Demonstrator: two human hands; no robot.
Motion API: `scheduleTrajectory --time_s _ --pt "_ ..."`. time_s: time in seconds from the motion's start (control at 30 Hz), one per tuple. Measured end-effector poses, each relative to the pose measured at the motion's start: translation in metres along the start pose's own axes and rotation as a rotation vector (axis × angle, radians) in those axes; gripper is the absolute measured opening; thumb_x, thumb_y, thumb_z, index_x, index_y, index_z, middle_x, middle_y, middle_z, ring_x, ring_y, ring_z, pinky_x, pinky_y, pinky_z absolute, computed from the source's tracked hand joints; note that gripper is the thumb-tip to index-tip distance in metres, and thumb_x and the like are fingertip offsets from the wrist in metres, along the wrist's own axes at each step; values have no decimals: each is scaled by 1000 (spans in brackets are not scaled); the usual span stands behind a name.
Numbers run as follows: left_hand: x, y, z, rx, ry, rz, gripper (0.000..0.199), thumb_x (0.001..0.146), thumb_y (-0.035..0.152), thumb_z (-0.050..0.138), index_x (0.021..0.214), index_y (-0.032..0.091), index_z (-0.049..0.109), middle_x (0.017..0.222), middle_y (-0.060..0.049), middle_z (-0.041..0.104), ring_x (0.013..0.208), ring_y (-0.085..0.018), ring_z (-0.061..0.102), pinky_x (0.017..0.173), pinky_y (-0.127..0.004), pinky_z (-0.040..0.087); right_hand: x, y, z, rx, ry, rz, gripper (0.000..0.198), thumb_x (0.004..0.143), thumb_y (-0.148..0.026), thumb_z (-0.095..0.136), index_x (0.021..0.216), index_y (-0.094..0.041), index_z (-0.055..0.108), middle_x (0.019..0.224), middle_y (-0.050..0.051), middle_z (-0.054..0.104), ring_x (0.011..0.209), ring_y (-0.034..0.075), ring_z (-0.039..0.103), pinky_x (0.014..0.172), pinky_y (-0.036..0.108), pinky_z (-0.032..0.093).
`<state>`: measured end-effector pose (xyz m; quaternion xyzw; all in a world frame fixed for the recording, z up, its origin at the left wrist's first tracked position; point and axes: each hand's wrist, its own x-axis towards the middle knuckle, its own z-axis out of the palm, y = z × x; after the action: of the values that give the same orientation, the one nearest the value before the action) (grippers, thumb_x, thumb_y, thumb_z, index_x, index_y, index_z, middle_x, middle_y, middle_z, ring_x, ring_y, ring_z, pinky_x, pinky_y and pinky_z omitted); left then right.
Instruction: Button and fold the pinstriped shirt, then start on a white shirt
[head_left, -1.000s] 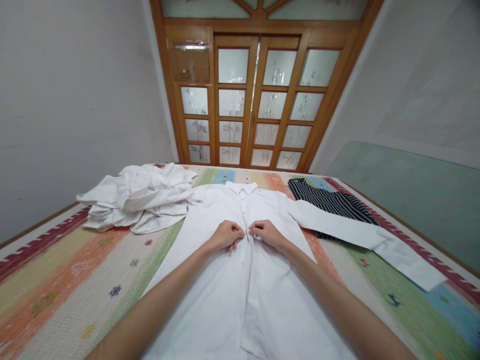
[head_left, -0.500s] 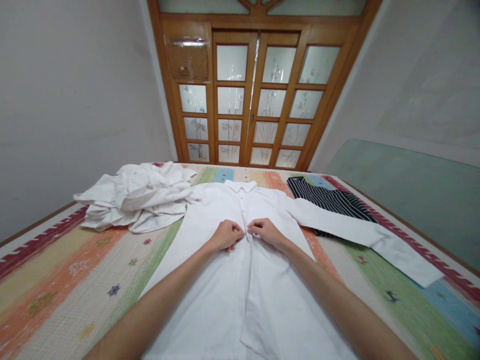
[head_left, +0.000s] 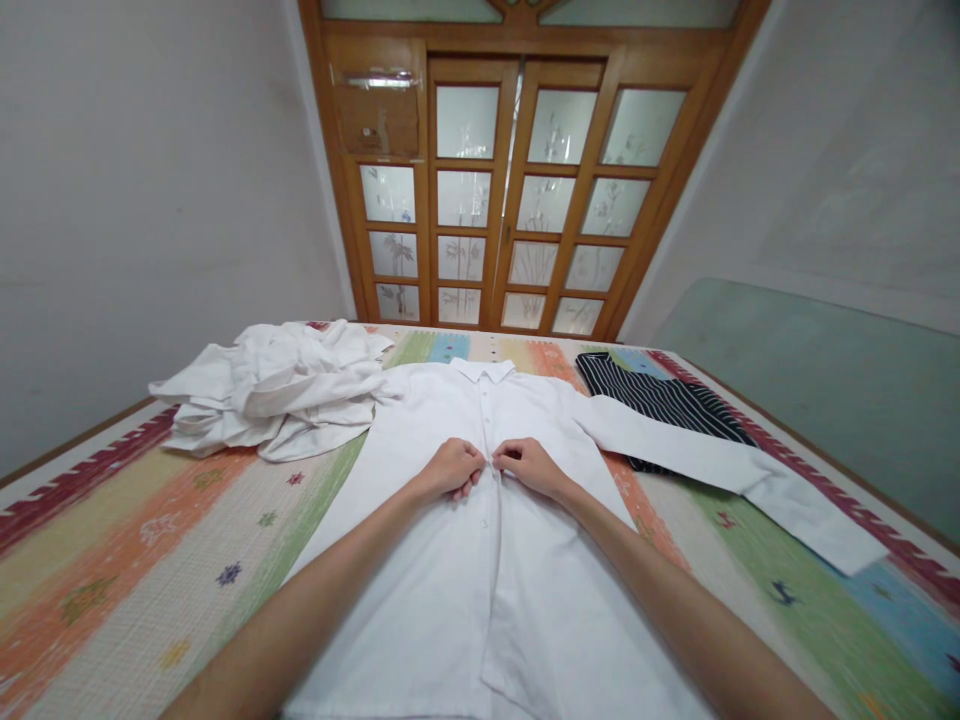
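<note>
A white button-up shirt [head_left: 420, 600] lies front up before me, its collar at the far end and one sleeve stretched out to the right. At mid-chest my left hand [head_left: 454, 469] pinches the front edge of the shirt, fingers curled. Facing it, my right hand [head_left: 528, 466] is closed in a pinch on the same placket, thumb and forefinger together. The fingertips nearly meet, and any button between them is hidden. Buttons show above and below my hands. Lower down, the front edges lie slightly apart.
A heap of crumpled white clothes [head_left: 277, 390] lies at the far left. A black-and-white striped garment [head_left: 664, 405] is partly under the right sleeve. Beneath everything is a colourful striped bed cover [head_left: 187, 540]. Wooden glass-paned doors [head_left: 499, 200] stand beyond; a pale green board [head_left: 817, 390] is at the right.
Both hands stay on the placket at nearly the same spot, with only slight finger movement. The shirt's lower front has shifted slightly, and the camera view has moved a little.
</note>
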<state>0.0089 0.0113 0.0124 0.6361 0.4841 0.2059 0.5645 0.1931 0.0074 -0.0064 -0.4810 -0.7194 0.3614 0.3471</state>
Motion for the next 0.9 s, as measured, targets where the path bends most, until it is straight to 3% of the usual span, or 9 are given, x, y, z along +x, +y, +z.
scheduleTrajectory --time_s 0.17,0.37,0.53,0.7,0.9 --pt "2 -3 0 -11 -9 25 17 77 19 48 61 16 51 38 5 49 26 -7 41 32 -16 27 0 -2 -1 1 -6 5 17 72 -27 58 71 -15 70 68 1 68 66 17 59 66 25 44" --pt "-5 1 -1 183 64 194 12 80 22 48 76 16 57 45 7 52 31 -8 45 37 -18 31 -1 -1 -1 22 -15 -15 17 72 -27 59 71 -16 71 68 1 68 66 17 58 66 26 43" --pt "-14 10 0 279 95 223 12 82 19 48 78 16 58 41 9 47 32 -7 45 40 -16 34 0 0 -2 40 -25 1 16 72 -26 59 72 -15 71 68 1 68 66 16 58 66 25 43" --pt "-15 11 1 216 96 169 12 82 21 50 84 15 60 43 8 51 30 -7 44 35 -16 30 0 2 -1 58 -18 -12 18 72 -29 59 70 -15 70 65 1 67 63 16 56 63 25 41" --pt "-9 4 1 97 116 183 8 77 15 54 83 13 60 46 7 56 32 -7 48 37 -16 35 0 0 -1 54 -6 6 20 72 -31 58 68 -15 69 64 1 66 63 15 55 63 25 40"
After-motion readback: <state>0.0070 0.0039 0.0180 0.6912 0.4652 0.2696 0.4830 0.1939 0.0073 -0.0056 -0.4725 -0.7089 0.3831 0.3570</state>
